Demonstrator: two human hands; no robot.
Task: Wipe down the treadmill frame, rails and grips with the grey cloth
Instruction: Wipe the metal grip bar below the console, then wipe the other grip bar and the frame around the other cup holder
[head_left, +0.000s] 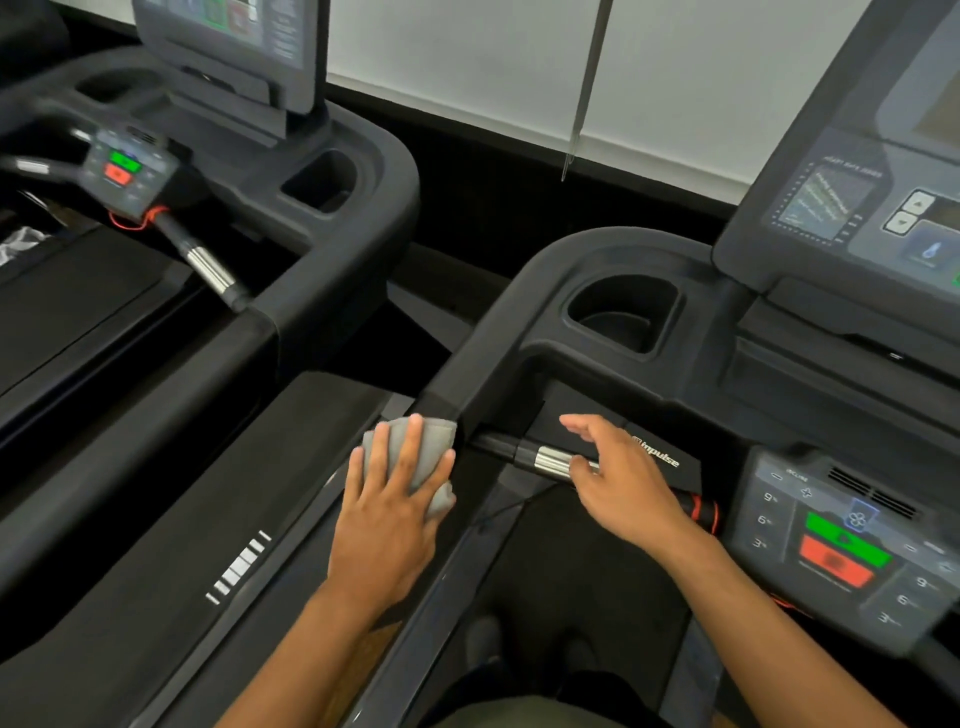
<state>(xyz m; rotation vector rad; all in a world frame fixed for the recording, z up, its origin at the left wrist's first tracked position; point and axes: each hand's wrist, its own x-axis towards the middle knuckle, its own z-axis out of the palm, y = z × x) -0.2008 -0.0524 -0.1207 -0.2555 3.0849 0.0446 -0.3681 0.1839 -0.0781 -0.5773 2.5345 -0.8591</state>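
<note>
The folded grey cloth (422, 452) lies under my left hand (395, 499), pressed against the left side rail (483, 364) of the black treadmill, just below where the rail bends down from the console. My right hand (618, 478) rests on the front grip bar (545, 460), fingers spread over its chrome sensor section, thumb beneath it. The bar runs right toward a red-ringed end near the control panel (841, 540) with green and red buttons.
A cup holder (623, 312) is sunk into the console ahead, and the tilted display screen (857, 208) rises at the upper right. A second treadmill (291, 218) stands close on the left. White wall behind. My legs stand on the belt (561, 587).
</note>
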